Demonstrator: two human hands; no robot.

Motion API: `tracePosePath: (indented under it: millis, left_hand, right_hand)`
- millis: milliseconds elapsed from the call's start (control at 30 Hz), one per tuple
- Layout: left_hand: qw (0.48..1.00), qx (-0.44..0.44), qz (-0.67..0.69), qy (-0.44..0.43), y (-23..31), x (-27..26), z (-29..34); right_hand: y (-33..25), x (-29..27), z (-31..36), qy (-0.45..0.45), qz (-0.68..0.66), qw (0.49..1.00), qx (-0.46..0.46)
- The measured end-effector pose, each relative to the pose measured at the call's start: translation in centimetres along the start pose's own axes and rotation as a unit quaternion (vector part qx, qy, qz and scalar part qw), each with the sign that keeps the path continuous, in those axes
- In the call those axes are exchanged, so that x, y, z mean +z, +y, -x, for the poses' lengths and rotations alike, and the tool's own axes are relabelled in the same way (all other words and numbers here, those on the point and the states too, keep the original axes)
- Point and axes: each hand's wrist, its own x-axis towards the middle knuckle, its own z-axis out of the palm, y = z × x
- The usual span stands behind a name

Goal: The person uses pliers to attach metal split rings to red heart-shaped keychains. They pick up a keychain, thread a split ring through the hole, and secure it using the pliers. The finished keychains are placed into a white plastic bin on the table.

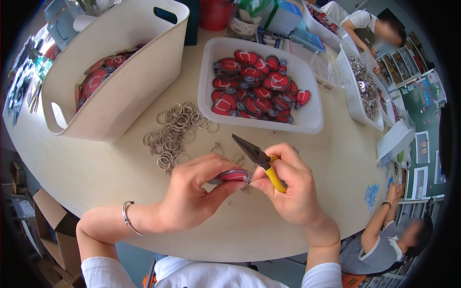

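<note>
Left hand (194,194) pinching red oval tag (233,175), right hand (288,185) closed around yellow-handled pliers (259,158)

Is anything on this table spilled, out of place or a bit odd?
The metal key rings lie in a loose, tangled heap straight on the round table, while the red tags sit in a white tray and a cream tub. A few stray rings lie apart near the pliers. Nothing looks damaged.
</note>
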Motion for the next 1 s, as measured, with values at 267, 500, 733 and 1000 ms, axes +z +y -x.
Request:
tracePosePath:
  millis: [267, 500, 733, 1000]
  left_hand:
    - [0.995, -0.07, 0.067, -0.037, -0.1, -0.1, 0.0]
    - [0.998, -0.033, 0.008, -0.059, -0.1, -0.5, -0.5]
    - [0.95, 0.243, -0.197, -0.005, -1.1, -0.6, -0.7]
    - [0.956, 0.231, -0.183, -0.005, -1.1, -1.2, -1.3]
  right_hand:
    - [0.0, -0.3, -0.3, -0.012, 0.025, 0.999, -0.027]
    - [0.0, 0.2, 0.0, -0.012, 0.057, 0.998, -0.023]
    - [-0.1, 0.2, -0.1, -0.01, 0.034, 0.999, -0.014]
    - [0.1, 1.9, 0.4, 0.087, 0.049, 0.994, -0.043]
